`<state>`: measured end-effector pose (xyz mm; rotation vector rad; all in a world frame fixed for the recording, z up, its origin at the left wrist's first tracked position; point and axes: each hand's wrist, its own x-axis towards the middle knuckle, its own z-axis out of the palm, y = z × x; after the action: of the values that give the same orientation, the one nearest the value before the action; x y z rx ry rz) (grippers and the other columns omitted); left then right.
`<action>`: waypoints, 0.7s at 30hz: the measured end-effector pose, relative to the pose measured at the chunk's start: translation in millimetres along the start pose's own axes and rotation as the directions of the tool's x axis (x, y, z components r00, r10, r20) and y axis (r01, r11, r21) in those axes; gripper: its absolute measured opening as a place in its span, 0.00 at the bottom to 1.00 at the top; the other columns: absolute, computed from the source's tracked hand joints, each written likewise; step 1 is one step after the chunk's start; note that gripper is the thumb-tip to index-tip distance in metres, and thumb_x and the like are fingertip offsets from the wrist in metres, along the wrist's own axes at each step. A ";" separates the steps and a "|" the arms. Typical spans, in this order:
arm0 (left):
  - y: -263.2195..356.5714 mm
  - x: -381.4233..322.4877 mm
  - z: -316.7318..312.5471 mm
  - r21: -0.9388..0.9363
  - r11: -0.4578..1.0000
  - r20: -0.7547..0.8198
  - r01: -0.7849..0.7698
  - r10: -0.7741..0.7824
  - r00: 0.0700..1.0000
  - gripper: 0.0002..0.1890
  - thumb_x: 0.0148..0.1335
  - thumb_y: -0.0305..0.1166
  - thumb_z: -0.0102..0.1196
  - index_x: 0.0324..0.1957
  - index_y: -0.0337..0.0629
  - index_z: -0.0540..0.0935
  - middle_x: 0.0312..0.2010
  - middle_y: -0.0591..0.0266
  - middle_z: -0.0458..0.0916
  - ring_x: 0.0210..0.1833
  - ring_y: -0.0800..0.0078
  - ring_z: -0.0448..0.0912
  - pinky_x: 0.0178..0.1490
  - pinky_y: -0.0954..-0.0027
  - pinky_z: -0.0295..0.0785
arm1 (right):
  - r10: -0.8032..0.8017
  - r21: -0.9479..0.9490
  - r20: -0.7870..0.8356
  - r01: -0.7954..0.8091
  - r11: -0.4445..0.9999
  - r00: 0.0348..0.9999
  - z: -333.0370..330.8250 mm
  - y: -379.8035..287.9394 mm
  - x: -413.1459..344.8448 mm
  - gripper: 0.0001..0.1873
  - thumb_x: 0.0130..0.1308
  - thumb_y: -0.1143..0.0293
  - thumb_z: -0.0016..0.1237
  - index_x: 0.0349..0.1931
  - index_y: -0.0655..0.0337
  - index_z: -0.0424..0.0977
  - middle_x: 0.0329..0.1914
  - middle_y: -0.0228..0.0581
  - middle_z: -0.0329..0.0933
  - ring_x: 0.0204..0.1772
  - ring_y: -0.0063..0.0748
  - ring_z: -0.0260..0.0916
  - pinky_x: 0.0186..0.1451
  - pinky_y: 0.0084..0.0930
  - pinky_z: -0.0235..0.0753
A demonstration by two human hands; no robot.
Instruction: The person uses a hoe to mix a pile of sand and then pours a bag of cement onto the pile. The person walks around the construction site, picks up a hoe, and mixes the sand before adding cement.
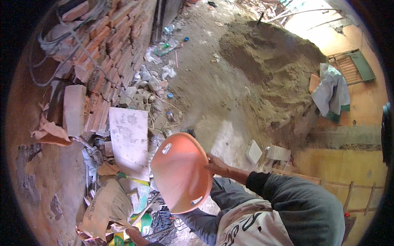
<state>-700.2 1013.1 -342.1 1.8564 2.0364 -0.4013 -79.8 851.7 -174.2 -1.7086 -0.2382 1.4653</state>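
Observation:
An orange plastic basin with cut-out handle slots at opposite ends is held tilted in front of my legs. My right hand grips its right rim. At the lower left, my left hand is at the torn, crumpled edge of sacks; whether its fingers close on anything cannot be told. Just above that hand lies a brown paper cement sack, partly crumpled. Green and yellow packaging lies beside the hand, next to a heap of dark metal pieces.
A large sand pile fills the upper right. Stacked bricks line the left, below looped cable. A pale board leans near rubble and plastic litter. A grey sheet hangs at the right; a wooden ladder-like frame lies by the yellow wall.

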 end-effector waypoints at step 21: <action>3.5 2.1 -1.9 -0.039 0.999 0.123 -0.004 0.009 0.992 0.19 0.48 0.29 0.57 0.41 0.24 0.74 0.35 0.32 0.75 0.39 0.38 0.75 0.44 0.47 0.70 | -0.140 0.126 -0.661 0.293 0.948 0.737 -192.2 -81.5 5.2 0.18 0.69 0.60 0.41 0.54 0.60 0.65 0.49 0.36 0.74 0.44 0.31 0.76 0.41 0.32 0.79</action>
<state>-697.1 1016.1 -341.2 1.7697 1.9424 -0.4602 121.2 815.3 -130.8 -1.8176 0.1012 0.6307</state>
